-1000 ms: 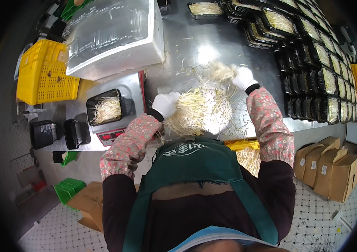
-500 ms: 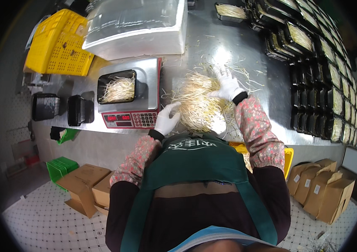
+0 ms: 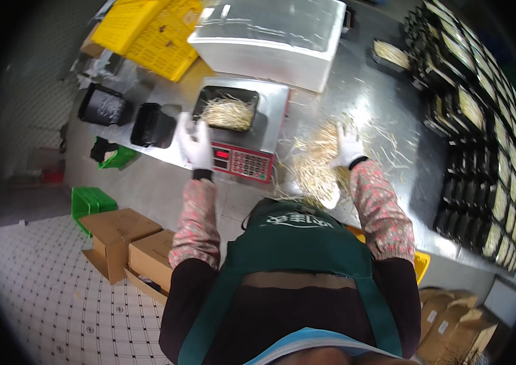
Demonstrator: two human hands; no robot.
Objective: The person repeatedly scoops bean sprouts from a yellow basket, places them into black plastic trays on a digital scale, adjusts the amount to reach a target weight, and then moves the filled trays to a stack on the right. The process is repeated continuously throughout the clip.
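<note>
My left hand (image 3: 195,145), in a white glove, is at the left edge of the red and silver scale (image 3: 275,109). Its fingers look apart, somewhat blurred, close to the near left corner of a black tray (image 3: 199,108). Pale bean sprouts (image 3: 229,113) fill that tray, which stands on the scale's platform. With fingers spread, my gloved right hand (image 3: 349,147) rests against the right side of a loose heap of sprouts (image 3: 317,161) on the metal table (image 3: 385,115). I cannot make out anything held in either hand.
Empty black trays (image 3: 153,125) stand left of the scale. Behind it are a white foam box (image 3: 264,58) and a yellow crate (image 3: 161,36). Stacks of filled black trays (image 3: 471,176) line the right side. Cardboard boxes (image 3: 121,234) and a green crate (image 3: 91,204) sit on the floor.
My left hand has left the near left side of the sprout heap and moved left to the scale's left edge. My right hand stays at the heap. The whole view has turned left.
</note>
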